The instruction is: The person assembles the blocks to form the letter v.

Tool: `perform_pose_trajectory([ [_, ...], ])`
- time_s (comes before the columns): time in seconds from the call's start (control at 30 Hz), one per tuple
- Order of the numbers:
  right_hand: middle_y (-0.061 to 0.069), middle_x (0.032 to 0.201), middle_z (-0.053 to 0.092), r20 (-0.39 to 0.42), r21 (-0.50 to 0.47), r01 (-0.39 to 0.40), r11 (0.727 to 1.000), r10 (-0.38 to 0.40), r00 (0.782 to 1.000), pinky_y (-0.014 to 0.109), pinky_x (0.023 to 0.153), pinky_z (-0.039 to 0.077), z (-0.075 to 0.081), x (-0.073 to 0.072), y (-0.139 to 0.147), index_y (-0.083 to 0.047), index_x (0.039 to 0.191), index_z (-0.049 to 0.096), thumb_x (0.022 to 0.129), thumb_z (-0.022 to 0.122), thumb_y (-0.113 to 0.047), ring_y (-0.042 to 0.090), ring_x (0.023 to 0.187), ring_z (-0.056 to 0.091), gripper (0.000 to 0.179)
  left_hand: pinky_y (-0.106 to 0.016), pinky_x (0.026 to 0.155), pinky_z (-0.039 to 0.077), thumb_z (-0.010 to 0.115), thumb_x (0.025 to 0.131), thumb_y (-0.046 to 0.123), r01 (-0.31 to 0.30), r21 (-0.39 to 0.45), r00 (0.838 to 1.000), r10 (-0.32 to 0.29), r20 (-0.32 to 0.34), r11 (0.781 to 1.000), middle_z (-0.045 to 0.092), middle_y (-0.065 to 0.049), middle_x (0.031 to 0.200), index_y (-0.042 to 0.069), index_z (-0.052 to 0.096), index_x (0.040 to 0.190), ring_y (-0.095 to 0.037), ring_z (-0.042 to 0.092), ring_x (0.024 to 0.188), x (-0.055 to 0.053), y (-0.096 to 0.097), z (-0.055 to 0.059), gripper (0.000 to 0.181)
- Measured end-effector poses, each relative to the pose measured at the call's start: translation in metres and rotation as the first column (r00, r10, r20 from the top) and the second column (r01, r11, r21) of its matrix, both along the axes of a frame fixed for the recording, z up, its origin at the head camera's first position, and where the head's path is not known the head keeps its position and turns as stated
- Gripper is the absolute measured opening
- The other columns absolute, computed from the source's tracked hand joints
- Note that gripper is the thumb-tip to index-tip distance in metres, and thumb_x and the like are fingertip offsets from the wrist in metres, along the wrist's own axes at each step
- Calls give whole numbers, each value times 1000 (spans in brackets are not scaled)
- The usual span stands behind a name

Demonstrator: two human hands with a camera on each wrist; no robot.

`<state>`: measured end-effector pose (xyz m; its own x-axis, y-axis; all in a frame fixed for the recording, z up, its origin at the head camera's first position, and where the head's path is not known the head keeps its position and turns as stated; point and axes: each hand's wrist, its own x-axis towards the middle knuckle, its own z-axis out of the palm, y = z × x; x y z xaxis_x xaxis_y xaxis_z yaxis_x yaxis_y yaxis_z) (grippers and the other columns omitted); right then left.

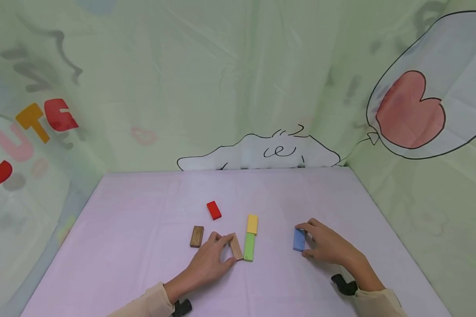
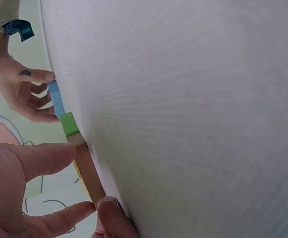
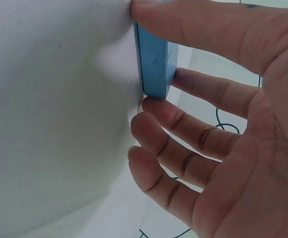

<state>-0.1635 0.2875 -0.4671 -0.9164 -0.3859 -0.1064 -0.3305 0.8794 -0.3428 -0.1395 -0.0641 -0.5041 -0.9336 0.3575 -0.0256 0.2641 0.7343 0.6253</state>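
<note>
With thumb and fingers at its two ends, my left hand (image 1: 211, 259) holds a light-wood block (image 1: 236, 247), which leans slightly in the head view. Its near end meets the green block (image 1: 249, 247), and a yellow block (image 1: 252, 224) lies end to end beyond the green one. In the left wrist view the wooden block (image 2: 88, 171) sits between thumb and fingertips. Farther right, my right hand (image 1: 328, 243) pinches a blue block (image 1: 299, 240) by its ends. The right wrist view shows the blue block (image 3: 153, 62) between thumb and fingers, against the cloth.
A dark-brown wooden block (image 1: 196, 236) lies left of the left hand, and a red block (image 1: 213, 210) lies farther back. Pale cloth covers the table (image 1: 143, 211). Printed fabric walls (image 1: 206, 88) rise at the back and both sides.
</note>
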Motion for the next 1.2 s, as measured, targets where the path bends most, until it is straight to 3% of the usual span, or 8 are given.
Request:
perform_pose_trajectory([
  [0.37,8,117,64,-21,-60,-1,998,0,1000,35,81,56,0,-5,-5,-2,139,62,80,93,-22,20,101,64,69,-23,65,40,81,91,26,5,-4,1000,-5,-2,1000,58,-7,114,14,61,149,-9,47,80,-2,-1,-3,63],
  [0.57,10,118,65,-38,-65,5,998,-8,999,41,85,59,-1,-12,-12,-2,140,62,80,92,-21,25,105,66,69,-23,64,41,81,91,26,2,-2,1000,-2,1,1000,58,-7,114,14,61,149,-9,47,79,-2,-2,-4,63],
  [0.87,12,119,65,-28,-64,7,998,-9,1000,47,90,59,-5,-30,-23,-1,140,62,81,91,-18,29,108,68,68,-22,65,40,81,91,24,2,-2,1000,-2,-3,1000,56,-7,115,13,60,149,-9,46,79,-2,-3,-5,63],
  [1.2,13,122,65,-11,-33,12,999,-12,1000,44,90,59,-3,-49,-39,-3,141,62,82,92,-23,25,105,64,69,-22,65,40,80,91,23,1,-2,1000,-1,-14,1000,57,-7,115,12,60,149,-8,46,78,-1,-2,-6,63],
])
